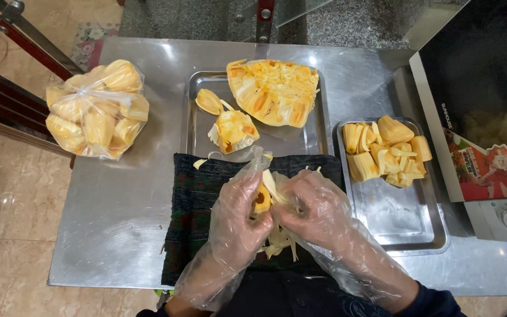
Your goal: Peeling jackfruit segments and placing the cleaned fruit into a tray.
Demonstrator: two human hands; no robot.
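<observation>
Below you, a steel table point(118, 223) stands on a tan tiled floor point(7, 194), with a dark railing point(24, 44) at the far left. On the table's left end sits a knotted clear bag of fruit pods point(96, 110). Next comes a steel tray point(198, 126) with a big cut fruit wedge point(274, 91) and a smaller chunk point(234, 130). Nearer you lies a dark cloth point(198, 194), and over it your left hand point(239, 214), in a loose clear glove, grips an orange fruit piece point(260, 199). Your right hand point(315, 208), gloved too, closes on the same piece, touching it from the other side; pale strips point(280, 240) hang beneath. Further right, a second tray point(409, 226) holds cleaned pods point(385, 151), and a microwave point(482, 88) fills the right edge.
</observation>
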